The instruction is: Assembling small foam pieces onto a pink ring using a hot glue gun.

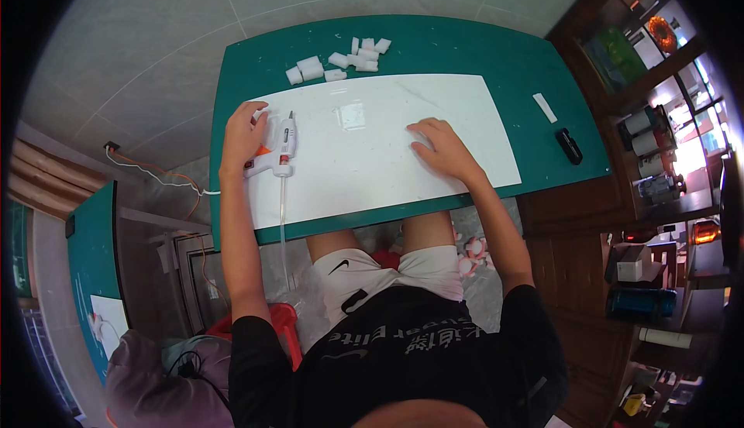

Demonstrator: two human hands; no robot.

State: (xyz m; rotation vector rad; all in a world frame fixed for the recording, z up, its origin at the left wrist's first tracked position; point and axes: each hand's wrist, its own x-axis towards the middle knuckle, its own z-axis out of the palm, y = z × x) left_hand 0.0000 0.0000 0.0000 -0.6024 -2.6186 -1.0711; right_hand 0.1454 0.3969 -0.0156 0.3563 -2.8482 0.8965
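On the left part of a white board [372, 157] lies a white glue gun [285, 145] with an orange trigger, its nozzle pointing away from me. A long clear glue stick [283, 211] sticks out of its back and hangs over the table's near edge. My left hand [244, 137] rests just left of the gun, fingers loosely bent and apart, not wrapped round the handle. Over the board's right half, my right hand [443, 149] lies palm down with its fingers spread, holding nothing. Several small white foam blocks [363, 58] are grouped beyond the board's far edge.
The green table [465, 44] carries a white strip [545, 108] and a black oblong object [569, 147] at its right. A cord [163, 171] runs from a wall socket to the table's left side. Wooden shelves [612, 219] stand close on the right; a red stool [287, 331] is below left.
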